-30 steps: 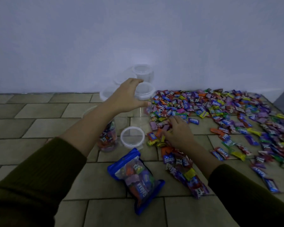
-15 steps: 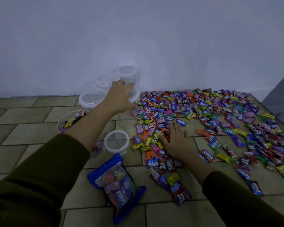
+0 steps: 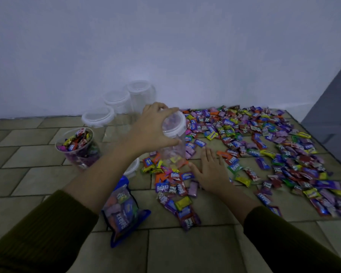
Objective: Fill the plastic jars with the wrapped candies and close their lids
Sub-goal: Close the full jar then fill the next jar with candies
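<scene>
My left hand (image 3: 154,131) grips a clear empty plastic jar (image 3: 174,148) by its white lid, holding it upright over the near edge of the candy spread. My right hand (image 3: 211,170) lies flat, fingers straight, on the floor among the wrapped candies (image 3: 264,146), just right of that jar. An open jar full of candies (image 3: 78,148) stands at the left without a lid. A loose white lid (image 3: 133,168) lies partly hidden under my left forearm.
Three lidded empty jars (image 3: 118,103) stand in a row by the wall. A blue candy bag (image 3: 122,211) lies on the tiled floor (image 3: 28,174) near my left arm. A dark panel (image 3: 335,107) rises at the right.
My left hand has brought the lidded jar from the row toward me and rightward, over the candies. My right hand has stayed flat on the candy pile.
</scene>
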